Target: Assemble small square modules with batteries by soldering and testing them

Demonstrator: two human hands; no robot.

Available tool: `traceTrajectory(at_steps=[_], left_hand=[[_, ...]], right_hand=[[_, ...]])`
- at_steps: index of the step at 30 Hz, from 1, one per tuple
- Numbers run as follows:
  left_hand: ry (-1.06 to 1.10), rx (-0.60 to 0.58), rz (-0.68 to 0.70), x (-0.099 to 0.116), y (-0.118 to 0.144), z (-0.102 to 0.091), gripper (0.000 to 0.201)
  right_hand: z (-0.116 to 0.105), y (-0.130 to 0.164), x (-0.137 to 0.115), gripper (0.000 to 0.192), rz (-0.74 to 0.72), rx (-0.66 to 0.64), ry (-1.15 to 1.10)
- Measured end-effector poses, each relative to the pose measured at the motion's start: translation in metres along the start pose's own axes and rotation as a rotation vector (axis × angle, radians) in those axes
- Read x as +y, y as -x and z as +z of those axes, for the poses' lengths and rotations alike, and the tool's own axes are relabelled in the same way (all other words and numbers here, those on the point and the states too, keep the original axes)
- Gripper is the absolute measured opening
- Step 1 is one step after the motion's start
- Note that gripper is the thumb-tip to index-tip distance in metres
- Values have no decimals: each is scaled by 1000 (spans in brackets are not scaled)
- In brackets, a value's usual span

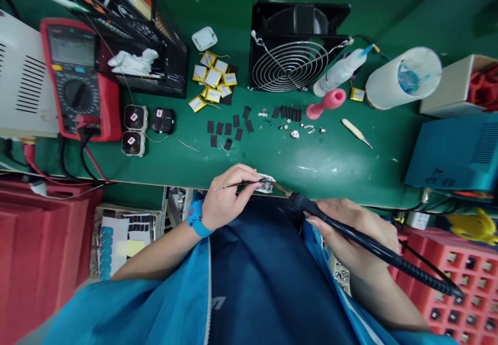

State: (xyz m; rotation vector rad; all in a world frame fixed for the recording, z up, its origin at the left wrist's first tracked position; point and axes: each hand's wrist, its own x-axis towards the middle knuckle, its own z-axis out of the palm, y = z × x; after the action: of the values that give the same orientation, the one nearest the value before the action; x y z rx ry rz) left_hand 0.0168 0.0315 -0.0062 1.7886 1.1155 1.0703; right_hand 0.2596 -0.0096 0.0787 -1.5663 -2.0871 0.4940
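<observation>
At the table's front edge, my left hand [229, 195] is closed on a small white housing [266, 190] with dark electronic parts inside. A thin dark tool [233, 184], perhaps tweezers, also passes between its fingers; its kind is unclear. My right hand [356, 231] grips a soldering iron [330, 218] by its black handle. The iron's tip points left and reaches the right side of the housing; whether it touches cannot be made out. Further back on the table lie several black pads [227, 128] and small loose parts [294, 134].
Several small yellow-edged batteries [213, 78] lie in a pile beside a fan [290, 65]. On the left are a red multimeter [78, 96] and black-and-white cases [134, 118]. A bottle [338, 73], white tub [406, 78], pink holder [324, 104] and blue soldering station [455, 153] stand right.
</observation>
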Motion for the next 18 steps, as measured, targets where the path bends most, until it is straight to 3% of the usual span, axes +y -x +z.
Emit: traceTrajectory(at_steps=[18], left_hand=[[-6, -11, 2, 1, -1, -1, 12]], right_hand=[[4, -1, -3, 21, -30, 18, -30]])
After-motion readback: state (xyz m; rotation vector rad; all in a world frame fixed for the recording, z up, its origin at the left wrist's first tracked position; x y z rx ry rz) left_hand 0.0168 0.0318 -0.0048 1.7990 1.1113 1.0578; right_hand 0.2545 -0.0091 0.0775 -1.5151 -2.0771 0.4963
